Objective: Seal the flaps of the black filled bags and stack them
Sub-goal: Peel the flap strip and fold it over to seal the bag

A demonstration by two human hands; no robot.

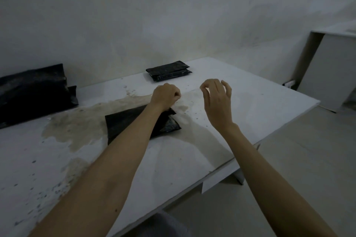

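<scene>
The left forearm hides much of the nearest black bag (123,123); frame's edge crops the left pile (32,92).

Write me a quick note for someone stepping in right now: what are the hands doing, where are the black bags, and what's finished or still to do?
Left hand: curled into a fist above the table, holding nothing visible.
Right hand: raised, fingers loosely spread, empty.
Near bag: lies flat on the table under the left forearm; whether its flap is sealed I cannot tell.
Stack of two bags: at the far edge by the wall, apparently done.
Pile of black bags: at the far left, apparently waiting.
Left to do: check the near bag's flap, add it to the stack, then work through the pile.
</scene>
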